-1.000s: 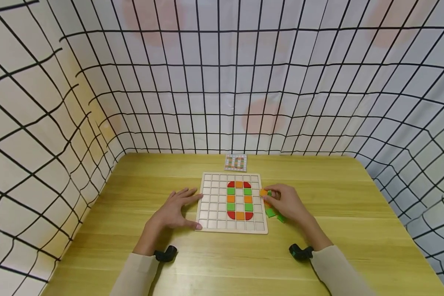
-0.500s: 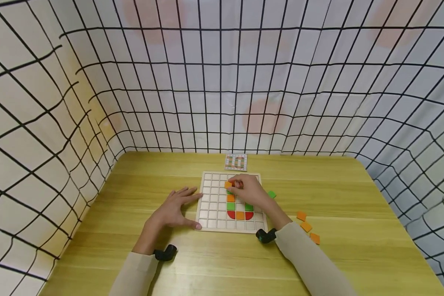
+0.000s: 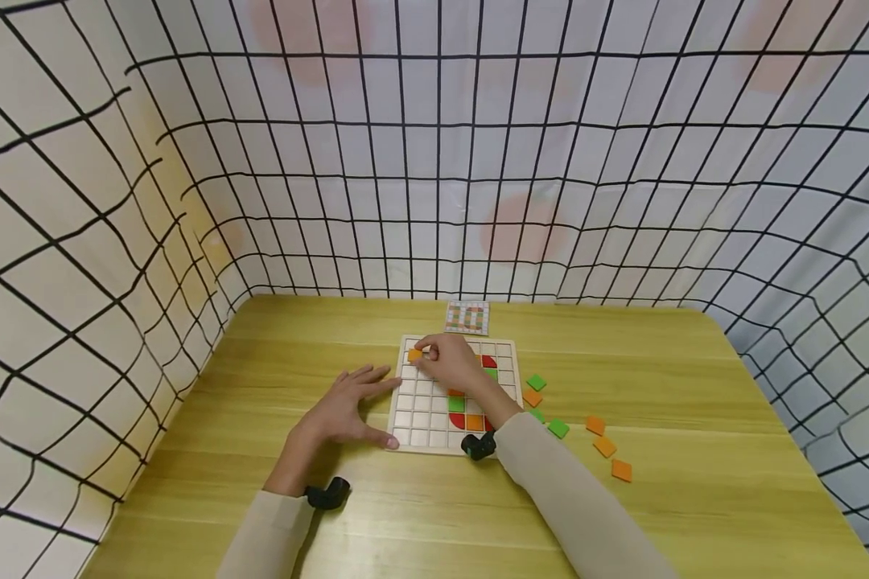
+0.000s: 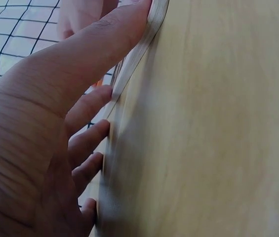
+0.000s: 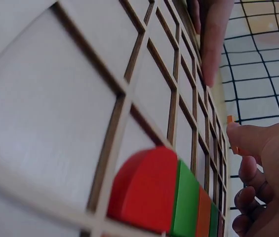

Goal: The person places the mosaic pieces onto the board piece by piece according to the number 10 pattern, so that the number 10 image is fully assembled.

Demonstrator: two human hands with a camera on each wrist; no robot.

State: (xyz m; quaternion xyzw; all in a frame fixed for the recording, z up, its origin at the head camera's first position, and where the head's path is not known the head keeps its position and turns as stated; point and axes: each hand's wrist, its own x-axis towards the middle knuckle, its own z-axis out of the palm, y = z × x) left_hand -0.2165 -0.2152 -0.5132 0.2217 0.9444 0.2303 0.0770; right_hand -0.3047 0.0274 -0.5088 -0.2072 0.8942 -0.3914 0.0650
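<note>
A pale wooden grid board point(image 3: 418, 414) lies on the table, carrying a ring of red, green and orange pieces partly covered by my right arm. Over its upper left cells my right hand point(image 3: 450, 362) pinches an orange square tile point(image 3: 414, 355) between thumb and fingertips. In the right wrist view the tile's orange edge point(image 5: 230, 119) shows at the thumb. My left hand point(image 3: 343, 408) lies spread at the board's left side, its thumb and index fingertip touching the edge. The left wrist view shows the left thumb point(image 4: 95, 42) along the board's rim.
A small pattern card point(image 3: 467, 318) lies behind the board. To the right are loose green tiles point(image 3: 558, 429) and several orange tiles point(image 3: 604, 446) on the wooden table point(image 3: 695, 386). A black grid on white cloth point(image 3: 434, 161) surrounds the table at the back and sides.
My right hand has moved left from the tiles beside the board, across the ring, to the upper left cells with the orange tile. My left hand has stayed at the board's edge.
</note>
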